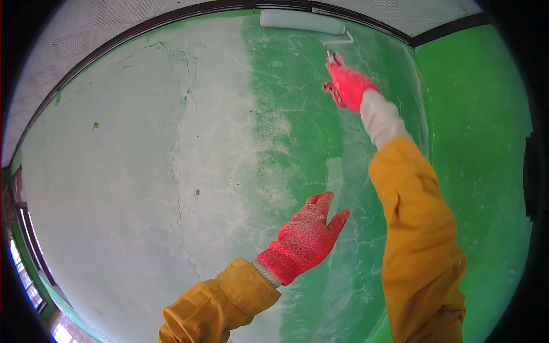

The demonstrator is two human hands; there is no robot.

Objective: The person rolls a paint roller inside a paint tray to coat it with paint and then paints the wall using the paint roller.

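Note:
My right hand, in a red work glove, is closed round the handle of a paint roller. The roller's wide white sleeve lies against the top of the green wall, just under the dark trim. Its wire frame bends down to my grip. Lower down, my left hand is raised before the wall in a dusty red glove, thumb apart from the fingers, holding nothing. Whether its fingertips touch the wall I cannot tell. Pale whitish coating covers the wall's left part; green with fine cracks shows toward the right.
A dark trim runs along the wall's top below a patterned white ceiling. At the right, a bright green side wall meets this one in a corner. Windows show at the far lower left. Long cracks run down the pale area.

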